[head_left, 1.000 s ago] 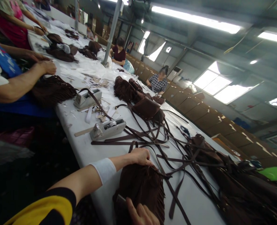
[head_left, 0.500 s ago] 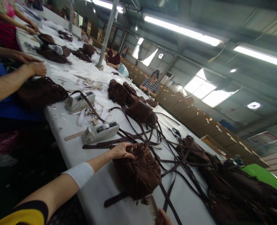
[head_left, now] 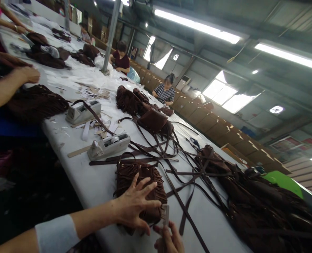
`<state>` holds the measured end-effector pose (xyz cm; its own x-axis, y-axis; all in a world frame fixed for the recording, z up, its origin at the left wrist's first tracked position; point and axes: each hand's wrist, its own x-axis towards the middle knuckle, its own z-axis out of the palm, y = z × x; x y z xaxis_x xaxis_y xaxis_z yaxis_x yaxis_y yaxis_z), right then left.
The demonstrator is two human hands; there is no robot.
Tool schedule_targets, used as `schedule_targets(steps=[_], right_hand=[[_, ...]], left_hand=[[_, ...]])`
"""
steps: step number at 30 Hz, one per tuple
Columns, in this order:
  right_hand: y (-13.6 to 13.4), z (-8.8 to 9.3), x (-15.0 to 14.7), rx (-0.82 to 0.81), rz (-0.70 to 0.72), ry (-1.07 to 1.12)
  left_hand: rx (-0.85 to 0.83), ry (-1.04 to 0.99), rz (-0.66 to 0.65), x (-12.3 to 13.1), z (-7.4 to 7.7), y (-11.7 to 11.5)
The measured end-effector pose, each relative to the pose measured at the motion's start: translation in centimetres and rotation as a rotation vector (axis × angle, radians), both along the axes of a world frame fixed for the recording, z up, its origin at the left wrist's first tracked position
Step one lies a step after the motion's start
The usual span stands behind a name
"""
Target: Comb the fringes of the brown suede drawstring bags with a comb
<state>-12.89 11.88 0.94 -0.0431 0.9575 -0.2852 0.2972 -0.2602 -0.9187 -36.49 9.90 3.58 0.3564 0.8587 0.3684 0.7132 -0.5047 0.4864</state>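
A dark brown fringed leather bag (head_left: 152, 172) lies on the white table in front of me. Spread across its front is my left hand (head_left: 136, 203), fingers wide apart, resting on the leather with nothing gripped. At the bag's lower right edge, my right hand (head_left: 170, 239) pinches a pale comb (head_left: 166, 214) between thumb and fingers. The comb stands roughly upright, its teeth against the side fringe. A long brown strap (head_left: 183, 211) runs from the bag toward the lower right.
Two grey tape dispensers (head_left: 109, 146) stand beyond the bag, with paper scraps (head_left: 103, 130) nearby. More brown bags (head_left: 153, 121) and tangled straps lie ahead, and a large pile of brown bags (head_left: 250, 200) is on the right. A co-worker's arms (head_left: 13, 82) are at left.
My left hand has let go of the bag's top edge and now lies spread over its front. The bag now lies flatter, its top facing away. My right hand has raised the comb to the fringe.
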Motion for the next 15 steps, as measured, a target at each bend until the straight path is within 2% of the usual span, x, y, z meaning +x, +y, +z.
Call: schedule_targets(steps=[2, 4, 6, 8, 10, 13, 15], right_hand=[[-0.6, -1.1, -0.7, -0.071, -0.001, 0.034], [-0.6, -2.2, -1.2, -0.112, 0.0, 0.07], [0.0, -2.8, -1.6, -0.109, 0.02, 0.101], [1.5, -2.8, -2.1, -0.084, 0.02, 0.101], [3.3, -2.2, -2.7, -0.04, -0.011, 0.05], [5.9, -1.0, -3.7, 0.101, 0.022, -0.115], [7.0, -0.4, -4.3, 0.187, 0.078, -0.208]], left_hand=[[-0.043, 0.017, 0.001, 1.4, -1.8, -1.2], [-0.07, -0.012, 0.093, 2.5, -3.5, -2.0], [-0.074, -0.08, 0.204, 3.3, -4.5, -2.1], [-0.082, -0.147, 0.224, 3.8, -4.7, -1.5], [-0.12, -0.18, 0.182, 4.1, -4.2, -0.4], [-0.184, -0.133, 0.105, 4.1, -3.4, 0.9], [-0.18, -0.066, 0.085, 3.7, -3.5, 0.7]])
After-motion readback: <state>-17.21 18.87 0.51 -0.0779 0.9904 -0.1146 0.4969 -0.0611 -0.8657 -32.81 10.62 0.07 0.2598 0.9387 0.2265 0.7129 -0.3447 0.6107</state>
